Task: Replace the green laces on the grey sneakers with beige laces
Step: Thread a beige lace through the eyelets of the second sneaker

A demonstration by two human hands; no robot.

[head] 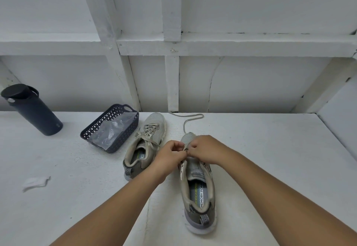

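Both hands meet over the near sneaker (199,187), at its front eyelets. Left hand (170,155) has fingers curled, pinching the beige lace (190,119) at the eyelet row; right hand (205,149) also curled, pinching at the same spot, knuckles almost touching the left's. Lace runs from the pinch past the toe and loops loose on the white table (270,158) toward the wall. Near sneaker's rear eyelets unlaced, tongue exposed. 2nd sneaker (144,143) sits just left of the hands, fully laced w/ a beige lace, toe pointing away. Dark basket (111,127) just left of that shoe, holds a crumpled clear plastic bag (114,129); can't tell what's in the bag. Dark bottle (31,109) far left, lid on. Small white scrap (35,183) near left edge.
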